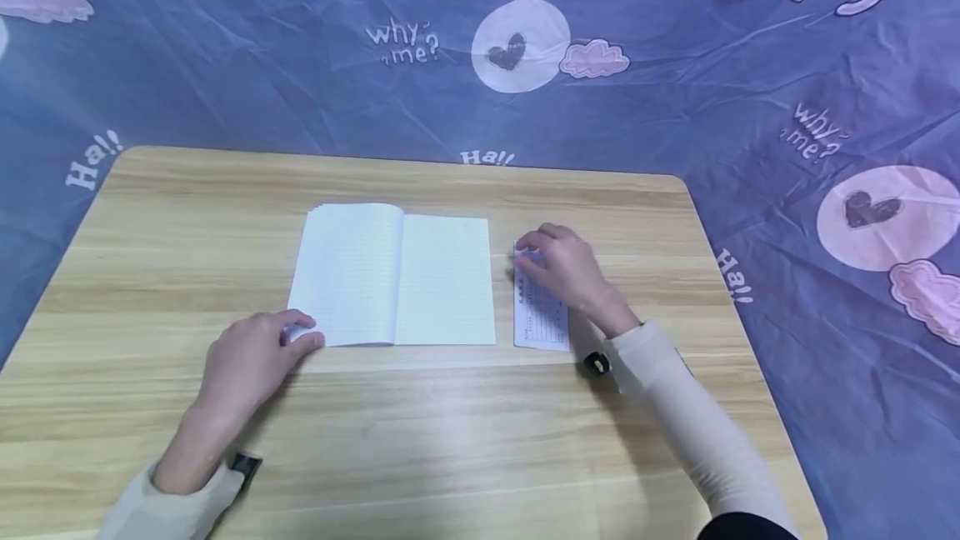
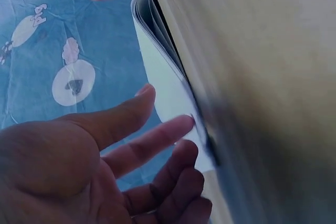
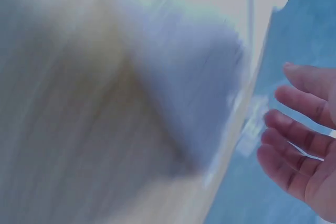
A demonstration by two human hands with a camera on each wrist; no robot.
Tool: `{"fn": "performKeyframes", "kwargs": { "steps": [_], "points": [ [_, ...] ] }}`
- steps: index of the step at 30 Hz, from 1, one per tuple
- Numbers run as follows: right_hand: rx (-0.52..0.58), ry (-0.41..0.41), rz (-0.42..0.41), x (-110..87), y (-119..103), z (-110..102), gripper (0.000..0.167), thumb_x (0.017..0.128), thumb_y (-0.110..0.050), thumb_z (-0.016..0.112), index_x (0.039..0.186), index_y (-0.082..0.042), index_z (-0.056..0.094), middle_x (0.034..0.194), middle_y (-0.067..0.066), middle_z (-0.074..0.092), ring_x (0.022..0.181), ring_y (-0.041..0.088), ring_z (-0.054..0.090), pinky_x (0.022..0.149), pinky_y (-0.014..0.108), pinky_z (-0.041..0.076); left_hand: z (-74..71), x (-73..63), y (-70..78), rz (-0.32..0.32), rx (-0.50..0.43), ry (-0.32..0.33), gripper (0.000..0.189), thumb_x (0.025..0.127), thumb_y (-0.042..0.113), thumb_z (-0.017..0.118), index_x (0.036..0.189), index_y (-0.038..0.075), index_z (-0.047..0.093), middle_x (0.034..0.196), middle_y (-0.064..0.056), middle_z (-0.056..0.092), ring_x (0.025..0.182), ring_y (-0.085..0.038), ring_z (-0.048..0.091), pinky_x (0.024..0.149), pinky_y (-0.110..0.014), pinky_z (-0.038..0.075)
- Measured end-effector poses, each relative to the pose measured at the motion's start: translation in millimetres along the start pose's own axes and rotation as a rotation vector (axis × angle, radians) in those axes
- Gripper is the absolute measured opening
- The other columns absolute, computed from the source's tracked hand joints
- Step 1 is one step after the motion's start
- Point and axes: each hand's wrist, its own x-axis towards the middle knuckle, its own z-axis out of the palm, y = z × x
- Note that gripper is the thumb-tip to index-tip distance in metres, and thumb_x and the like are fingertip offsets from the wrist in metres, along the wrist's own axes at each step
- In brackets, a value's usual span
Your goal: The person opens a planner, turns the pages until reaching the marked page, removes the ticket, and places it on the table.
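Note:
An open notebook (image 1: 444, 282) with lined pages lies on the table, its left side a thicker stack of leaves. At its lower left corner is my left hand (image 1: 251, 352); in the left wrist view the index fingertip (image 2: 184, 123) touches the page edge while the thumb stays apart from it. To the right of the notebook lies a narrow printed sheet (image 1: 542, 323) with ruled lines. My right hand (image 1: 566, 269) is over the upper part of this sheet, fingers loosely bent. The right wrist view shows the sheet blurred and the fingers (image 3: 294, 129) apart, pinching nothing.
The light wood table (image 1: 420, 440) has rounded far corners. Behind it and along its right side hangs a blue cloth (image 1: 285, 48) printed with clouds, hearts and words. Dark wrist devices show at both cuffs.

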Motion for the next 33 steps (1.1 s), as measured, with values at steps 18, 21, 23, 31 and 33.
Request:
{"fn": "performKeyframes", "kwargs": {
  "steps": [18, 21, 23, 31, 33],
  "points": [
    [-0.192, -0.138, -0.243, 7.3, -66, 41, 0.034, 0.096, -0.029, 0.087, 0.124, -0.009, 0.080, 0.118, 0.012, 0.073, 0.101, 0.032, 0.068, 0.084, 0.044, 0.062, -49.9, 130.7, 18.0, -0.065, 0.045, -0.028, 0.075, 0.106, 0.055, 0.067, 0.145, -0.008, 0.057, 0.129, -0.034, 0.065, 0.120, -0.058, 0.057, 0.092, -0.070, 0.050],
    [-0.184, -0.125, -0.239, 5.0, -64, 43, 0.034, 0.095, -0.028, 0.088, 0.123, -0.010, 0.081, 0.119, 0.012, 0.073, 0.101, 0.032, 0.068, 0.084, 0.044, 0.062, -37.4, 154.0, 17.4, -0.125, 0.072, -0.039, 0.097, 0.099, 0.066, 0.069, 0.152, -0.011, 0.046, 0.143, -0.041, 0.050, 0.130, -0.062, 0.045, 0.098, -0.074, 0.046],
    [-0.174, -0.118, -0.242, 3.7, -64, 45, 0.034, 0.095, -0.028, 0.088, 0.123, -0.010, 0.081, 0.119, 0.012, 0.073, 0.101, 0.032, 0.068, 0.083, 0.044, 0.062, -28.7, 161.8, 17.6, -0.164, 0.082, -0.036, 0.110, 0.092, 0.071, 0.073, 0.156, -0.012, 0.039, 0.147, -0.043, 0.042, 0.133, -0.061, 0.041, 0.099, -0.076, 0.044],
    [-0.163, -0.120, -0.248, 4.1, -65, 47, 0.033, 0.097, -0.027, 0.086, 0.124, -0.010, 0.080, 0.121, 0.013, 0.072, 0.102, 0.032, 0.068, 0.084, 0.044, 0.062, -20.7, 173.3, 4.7, -0.173, 0.144, -0.018, 0.105, 0.085, 0.056, 0.090, 0.149, -0.013, 0.042, 0.144, -0.043, 0.039, 0.132, -0.059, 0.040, 0.100, -0.073, 0.046],
    [-0.160, -0.122, -0.247, 4.0, -65, 47, 0.032, 0.097, -0.027, 0.086, 0.124, -0.010, 0.080, 0.121, 0.012, 0.072, 0.102, 0.032, 0.068, 0.085, 0.044, 0.062, -21.6, 175.1, -0.1, -0.155, 0.118, -0.017, 0.092, 0.087, 0.045, 0.091, 0.143, -0.013, 0.047, 0.140, -0.042, 0.042, 0.130, -0.059, 0.042, 0.100, -0.073, 0.046]
  ]
}}
